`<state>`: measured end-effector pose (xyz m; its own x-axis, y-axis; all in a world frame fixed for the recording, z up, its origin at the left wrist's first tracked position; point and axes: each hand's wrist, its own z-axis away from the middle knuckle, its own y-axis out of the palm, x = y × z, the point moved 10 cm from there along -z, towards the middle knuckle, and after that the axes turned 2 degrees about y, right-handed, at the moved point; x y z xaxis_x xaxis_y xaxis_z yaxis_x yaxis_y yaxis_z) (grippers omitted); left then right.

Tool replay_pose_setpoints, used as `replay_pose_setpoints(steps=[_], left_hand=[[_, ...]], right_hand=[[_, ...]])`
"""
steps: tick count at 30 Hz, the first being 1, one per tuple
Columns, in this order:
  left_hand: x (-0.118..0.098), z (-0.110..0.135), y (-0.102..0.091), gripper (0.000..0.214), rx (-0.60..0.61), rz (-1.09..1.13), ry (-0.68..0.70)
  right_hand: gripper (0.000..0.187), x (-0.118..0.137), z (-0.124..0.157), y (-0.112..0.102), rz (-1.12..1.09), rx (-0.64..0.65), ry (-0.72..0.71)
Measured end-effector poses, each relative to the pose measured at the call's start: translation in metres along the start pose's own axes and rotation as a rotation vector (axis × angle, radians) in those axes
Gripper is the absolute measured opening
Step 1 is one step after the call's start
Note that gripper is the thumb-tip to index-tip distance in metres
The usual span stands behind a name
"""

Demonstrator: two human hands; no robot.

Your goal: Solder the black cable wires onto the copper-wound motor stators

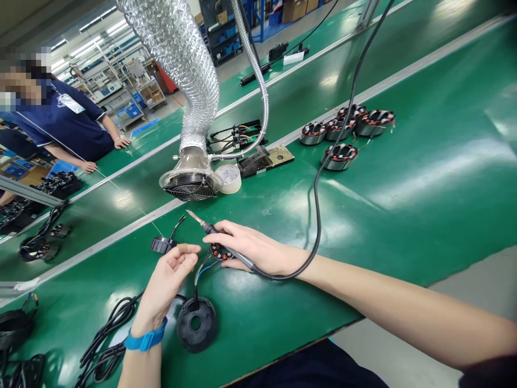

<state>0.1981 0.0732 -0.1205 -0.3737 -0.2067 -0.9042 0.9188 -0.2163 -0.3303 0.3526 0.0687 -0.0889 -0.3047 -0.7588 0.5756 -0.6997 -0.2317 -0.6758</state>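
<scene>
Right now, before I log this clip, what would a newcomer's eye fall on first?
The silver foil duct drops from the top centre to a fan-grilled extractor mouth on the green workbench. Nearer the camera, the right hand grips a soldering iron above a small wound stator, beside the left hand with its blue wristband. Farther up the bench, to the right, sits a cluster of copper-wound stators.

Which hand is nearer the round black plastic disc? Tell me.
Left. The left hand is just up-left of the round black plastic disc; the right hand is farther, up and right.
</scene>
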Motion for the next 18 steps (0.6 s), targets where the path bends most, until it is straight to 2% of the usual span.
replay_pose_setpoints(steps=[5, 9, 14, 18], left_hand=[[0.004, 0.002, 0.016, 0.046, 0.145, -0.215, -0.01], [0.011, -0.002, 0.02, 0.046, 0.131, -0.151, -0.017], [0.009, -0.005, 0.007, 0.05, 0.01, -0.117, 0.039], [0.007, -0.009, -0.009, 0.054, -0.117, -0.105, 0.084]], right_hand=[[0.062, 0.013, 0.005, -0.016, 0.035, -0.026, -0.006], [0.051, 0.021, 0.03, -0.045, 0.179, -0.143, 0.029], [0.04, 0.023, 0.088, -0.112, 0.577, -0.406, 0.106], [0.039, -0.006, 0.122, -0.174, 0.749, -0.52, 0.304]])
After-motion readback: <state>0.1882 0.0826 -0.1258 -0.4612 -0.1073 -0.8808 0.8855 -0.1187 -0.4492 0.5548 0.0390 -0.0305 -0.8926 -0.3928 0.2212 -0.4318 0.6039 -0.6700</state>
